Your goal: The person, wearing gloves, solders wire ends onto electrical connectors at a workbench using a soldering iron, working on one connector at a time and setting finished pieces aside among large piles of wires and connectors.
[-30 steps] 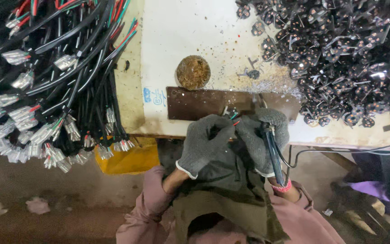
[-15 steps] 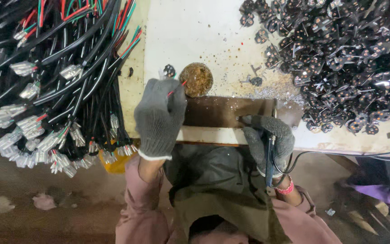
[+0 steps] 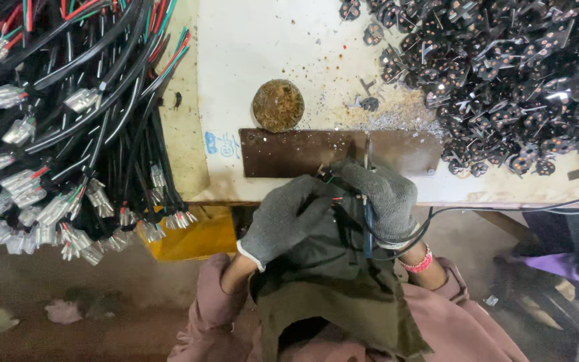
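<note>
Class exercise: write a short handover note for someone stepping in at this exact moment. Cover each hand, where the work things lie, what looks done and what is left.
Left hand: gloved, fingers pinched on thin coloured wire ends at the bench edge.
Right hand: gloved, closed around a pen-like corded tool, tip up by the wires.
Dark metal plate lies just beyond the hands; round brown pad behind it.
Cable bundles with clear connectors hang at the left; a heap of small dark metal parts sits at the right.
Done: cannot tell how many pieces are finished.
Left: the joint in hand, apparently, with many cables and parts remaining.
</note>
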